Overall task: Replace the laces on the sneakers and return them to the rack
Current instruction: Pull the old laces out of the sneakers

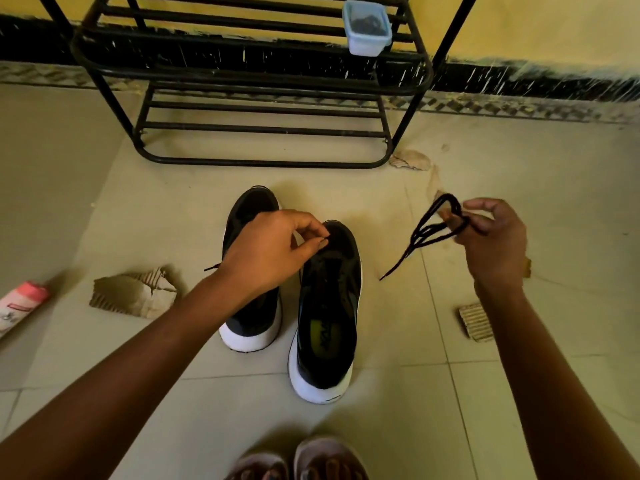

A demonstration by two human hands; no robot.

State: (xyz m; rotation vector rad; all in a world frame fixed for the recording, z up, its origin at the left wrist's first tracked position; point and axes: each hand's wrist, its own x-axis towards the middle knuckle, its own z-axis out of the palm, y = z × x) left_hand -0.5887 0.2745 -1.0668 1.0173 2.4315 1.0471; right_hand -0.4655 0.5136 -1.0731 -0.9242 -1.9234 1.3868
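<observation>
No legible text, number or brand name is present. A dark logo print stands on the yellow-green insole patch (pixel 325 330) inside the black mesh sneaker with white sole (pixel 329 282) at mid-floor; its characters cannot be resolved. Dark marks on the pink-and-white plastic tube (pixel 19 308), at the floor's left edge, are too blurred to read

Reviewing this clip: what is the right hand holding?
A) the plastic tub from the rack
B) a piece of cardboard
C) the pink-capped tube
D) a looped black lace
D: the right hand grips a looped black lace, its end dangling beside the sneakers.
</observation>
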